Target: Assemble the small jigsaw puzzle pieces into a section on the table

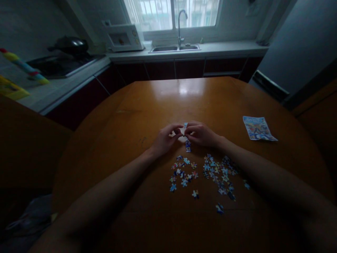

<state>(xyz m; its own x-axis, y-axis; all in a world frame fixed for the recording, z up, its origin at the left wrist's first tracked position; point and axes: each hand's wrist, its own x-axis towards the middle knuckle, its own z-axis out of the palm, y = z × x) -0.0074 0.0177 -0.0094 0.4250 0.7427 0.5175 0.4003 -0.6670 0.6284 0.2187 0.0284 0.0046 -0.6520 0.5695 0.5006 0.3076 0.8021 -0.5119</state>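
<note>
My left hand (168, 138) and my right hand (198, 134) meet over the middle of the table, thumbs and forefingers pinched toward each other. Between the fingertips is a small puzzle piece (183, 135), mostly covered by them. A narrow strip of joined puzzle pieces (187, 146) lies under and in front of my right hand; its middle is hidden by the fingers. Nearer to me, loose puzzle pieces (184, 172) are scattered on the left, and a denser heap of puzzle pieces (222, 172) lies on the right, beside my right forearm.
A creased picture sheet (259, 128) lies on the wooden table (126, 126) to the right. Single puzzle pieces (219, 208) sit closer to the front. Beyond the table are a counter with a sink (175, 49), a microwave (123, 37) and a dark pan (71, 45) on the stove.
</note>
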